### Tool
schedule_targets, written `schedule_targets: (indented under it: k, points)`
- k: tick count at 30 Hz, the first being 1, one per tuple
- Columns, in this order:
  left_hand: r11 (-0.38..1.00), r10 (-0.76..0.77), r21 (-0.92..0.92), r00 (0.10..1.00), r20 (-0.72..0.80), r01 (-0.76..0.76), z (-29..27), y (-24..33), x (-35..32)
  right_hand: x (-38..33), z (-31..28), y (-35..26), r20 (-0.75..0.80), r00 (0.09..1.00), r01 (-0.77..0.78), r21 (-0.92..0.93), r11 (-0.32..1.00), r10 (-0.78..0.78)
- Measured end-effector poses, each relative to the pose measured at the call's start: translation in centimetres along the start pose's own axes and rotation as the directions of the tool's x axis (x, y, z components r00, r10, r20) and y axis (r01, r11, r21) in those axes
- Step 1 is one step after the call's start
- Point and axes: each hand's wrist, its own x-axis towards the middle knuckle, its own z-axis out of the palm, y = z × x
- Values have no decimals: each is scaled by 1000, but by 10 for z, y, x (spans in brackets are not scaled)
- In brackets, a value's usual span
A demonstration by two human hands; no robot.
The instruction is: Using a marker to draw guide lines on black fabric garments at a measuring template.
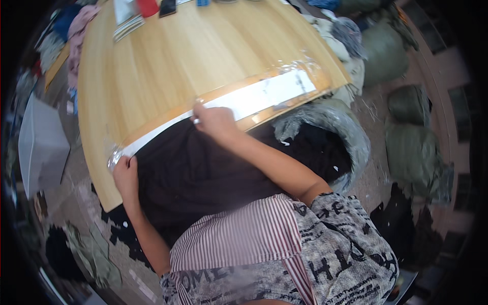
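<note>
A large piece of black cloth hangs over the table's near edge and down across my lap. Its upper edge lies along a long white strip fixed to the tabletop. At the cloth's left corner, my left hand pinches the edge, close to a crumpled bit of clear tape. My right hand is closed at the cloth's top edge over the white strip, with a light ring on one finger. Its fingertips are slightly blurred, and the cloth between them is partly hidden.
The wooden table fills the middle. A plastic-lined round container with black cloth stands at its near right. A white bin is at left. Stuffed green sacks stand at right. A phone and papers lie far off.
</note>
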Motion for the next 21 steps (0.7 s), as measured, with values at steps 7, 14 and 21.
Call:
schedule_targets:
  k: [7,14,21]
  points:
    - [973,197,-47,919,-342,-227,-17,61,-29,-1,-9,-6,103,991,-87,-47,995,91]
    - [851,499,-165,866,-38,-498,46,110,-43,-4,-25,-4,11,1000,-26,45,999,25]
    - [860,482,-166,875,-50,-483,48,105,-52,-1,-12,0,-19,999,-45,-65,997,44]
